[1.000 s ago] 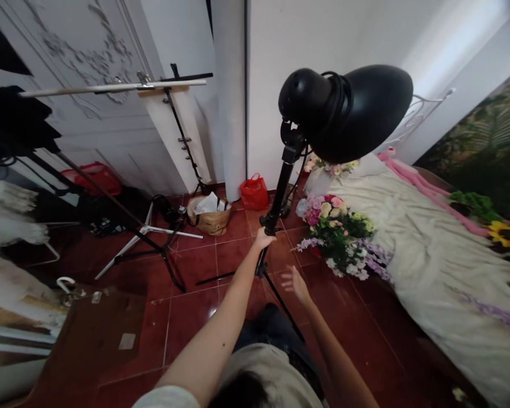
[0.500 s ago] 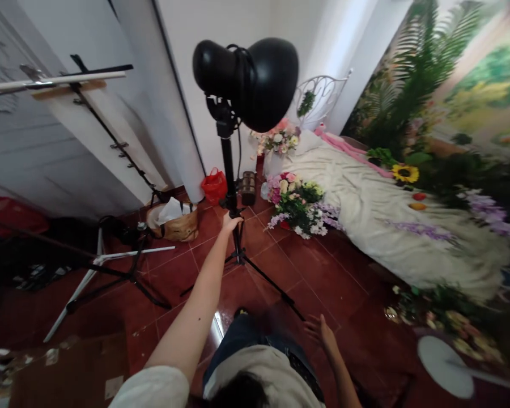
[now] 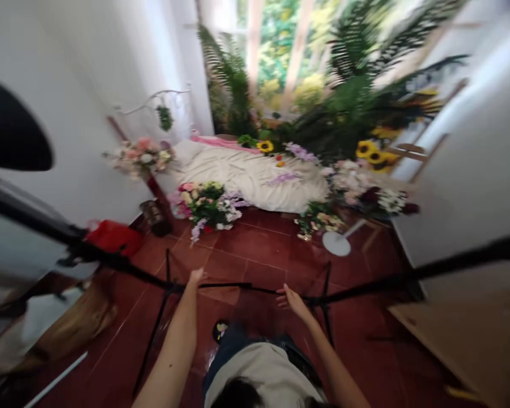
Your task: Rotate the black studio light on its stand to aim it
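I stand over a floor [image 3: 263, 238] of dark red tiles with pale joints, which fills the lower and middle part of the frame. My left hand [image 3: 196, 276], left of centre, shows nothing in its grip; it is blurred, and I cannot tell whether its fingers are spread or folded, or whether it touches the tripod leg seen behind it. My right hand [image 3: 291, 300], right of centre, is empty, its fingers loosely spread and pointing left. The black lamp stand [image 3: 123, 263] slants across the left side of the frame, its lamp shade [image 3: 15, 127] cut by the upper left edge. A second black stand [image 3: 382, 285] comes in from the right edge. Beyond the floor, in the middle of the frame, a rumpled cream cloth [image 3: 233, 170] covers a low bed-like surface, with a sunflower [image 3: 264, 147] at its back edge and a bouquet [image 3: 208, 201] in front. Behind it rises a bright garden backdrop [image 3: 276, 56] among palm fronds. White walls close in on both sides. At the left lie a red bag [image 3: 114, 238] and a tan basket [image 3: 79, 323]; a brown board [image 3: 450, 351] fills the lower right.
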Tool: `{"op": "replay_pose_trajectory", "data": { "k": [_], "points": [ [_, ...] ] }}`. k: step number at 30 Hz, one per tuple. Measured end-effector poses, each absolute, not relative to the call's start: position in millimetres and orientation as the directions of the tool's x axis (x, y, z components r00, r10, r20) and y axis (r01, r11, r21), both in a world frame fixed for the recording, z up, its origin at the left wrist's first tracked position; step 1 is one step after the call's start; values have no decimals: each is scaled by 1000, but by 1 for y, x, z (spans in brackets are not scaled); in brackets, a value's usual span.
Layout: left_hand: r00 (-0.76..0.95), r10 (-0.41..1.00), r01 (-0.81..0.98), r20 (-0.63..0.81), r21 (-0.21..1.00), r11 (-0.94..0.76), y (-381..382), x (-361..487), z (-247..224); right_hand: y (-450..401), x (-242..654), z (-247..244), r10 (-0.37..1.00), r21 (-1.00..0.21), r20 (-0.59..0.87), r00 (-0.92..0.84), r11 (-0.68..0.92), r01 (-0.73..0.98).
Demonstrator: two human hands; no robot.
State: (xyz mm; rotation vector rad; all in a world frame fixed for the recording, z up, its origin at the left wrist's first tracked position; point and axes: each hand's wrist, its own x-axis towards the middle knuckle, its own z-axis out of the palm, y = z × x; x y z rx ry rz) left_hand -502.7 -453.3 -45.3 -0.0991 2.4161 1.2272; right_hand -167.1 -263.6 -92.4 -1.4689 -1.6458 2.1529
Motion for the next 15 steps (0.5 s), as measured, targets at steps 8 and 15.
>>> {"op": "replay_pose_trajectory", "data": {
  "k": [8,15],
  "points": [
    [-296,836,-40,-463,880,474,-161,-303,-14,-167,13,-19,970,-977,-164,177,-185,109],
    [238,971,-110,-26,992,54,-42,-125,49,-129,100,35,940,-949,69,335,-42,312]
  ]
}}
